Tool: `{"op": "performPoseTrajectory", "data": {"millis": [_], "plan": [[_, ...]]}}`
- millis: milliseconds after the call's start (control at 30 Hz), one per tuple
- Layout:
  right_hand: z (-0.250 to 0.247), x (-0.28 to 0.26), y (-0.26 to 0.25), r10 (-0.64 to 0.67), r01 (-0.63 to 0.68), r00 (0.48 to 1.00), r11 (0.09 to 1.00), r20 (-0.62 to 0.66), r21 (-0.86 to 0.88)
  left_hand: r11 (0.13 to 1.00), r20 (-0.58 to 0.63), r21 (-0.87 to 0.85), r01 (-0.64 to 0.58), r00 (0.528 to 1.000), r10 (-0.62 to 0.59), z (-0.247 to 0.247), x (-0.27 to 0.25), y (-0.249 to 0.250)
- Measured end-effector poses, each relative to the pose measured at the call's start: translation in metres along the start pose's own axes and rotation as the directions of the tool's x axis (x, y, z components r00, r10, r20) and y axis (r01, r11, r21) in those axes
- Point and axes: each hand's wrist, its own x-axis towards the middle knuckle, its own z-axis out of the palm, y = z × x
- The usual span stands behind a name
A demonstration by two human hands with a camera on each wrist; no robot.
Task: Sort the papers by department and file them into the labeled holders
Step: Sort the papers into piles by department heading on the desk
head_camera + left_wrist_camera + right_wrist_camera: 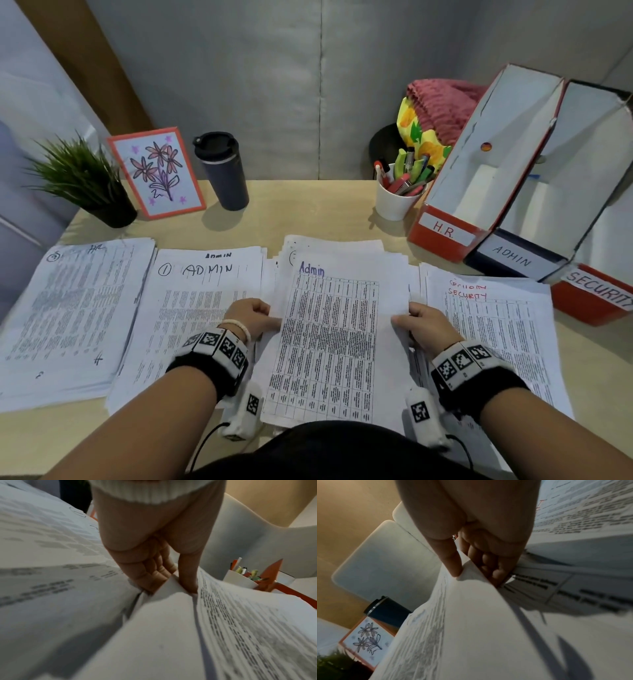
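Pinching the "Admin" sheet (329, 339) at both side edges: left hand (251, 317) w/ thumb on top and fingers (150, 572) curled under, right hand (428, 325) likewise. Sheet is lifted over the middle pile, btwn the ADMIN stack (202, 298) and the Security stack (489, 329). HR stack (72, 308) lies left of the ADMIN stack. Holders H.R. (445, 233), ADMIN (513, 262), SECURITY (596, 294) stand right of the sheet, beyond the Security stack.

dim, even indoor light — soft shadows, wide-angle bending at edges, wrist views motion-blurred.
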Motion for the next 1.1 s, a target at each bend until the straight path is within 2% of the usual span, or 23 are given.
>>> {"op": "performPoseTrajectory", "data": {"millis": [100,233,433,567,667,800,867,1033,1100], "plan": [[-0.001,-0.001,-0.001,0.009,-0.008,1.0,1.0,0.004,-0.03,0.998,0.007,-0.068,0.018,1.0,-0.018,-0.003,0.002,-0.006],[0.001,-0.002,-0.004,0.045,-0.046,0.999,0.998,0.002,0.052,0.987,0.03,-0.16,0.026,0.999,-0.021,-0.006,0.005,-0.01],[-0.002,0.0,-0.001,0.025,-0.025,0.999,1.0,0.024,-0.012,0.949,0.181,-0.292,0.12,0.981,-0.068,-0.01,0.001,-0.012],[-0.003,0.002,0.003,0.016,-0.014,0.997,1.0,0.076,-0.028,0.957,0.154,-0.266,0.115,0.985,-0.076,-0.009,-0.003,-0.012],[-0.002,0.002,0.004,0.031,-0.029,0.995,0.999,0.096,-0.02,0.961,0.178,-0.257,0.103,0.982,-0.057,-0.009,-0.003,-0.014],[0.0,-0.001,0.002,0.034,-0.04,0.993,0.998,0.114,0.053,0.964,0.194,-0.253,0.086,0.98,-0.037,-0.009,-0.003,-0.017],[0.001,-0.004,0.001,0.043,-0.061,0.992,0.987,0.118,0.147,0.964,0.196,-0.256,0.068,0.98,-0.017,-0.009,-0.003,-0.019],[0.003,-0.008,-0.003,-0.078,0.069,0.996,0.978,0.038,0.195,0.983,0.197,-0.18,0.017,0.98,0.019,-0.015,-0.01,-0.026],[0.003,-0.011,-0.003,-0.129,0.11,0.989,0.965,0.065,0.239,0.987,0.212,-0.16,-0.006,0.976,0.04,-0.017,-0.015,-0.026]]}}
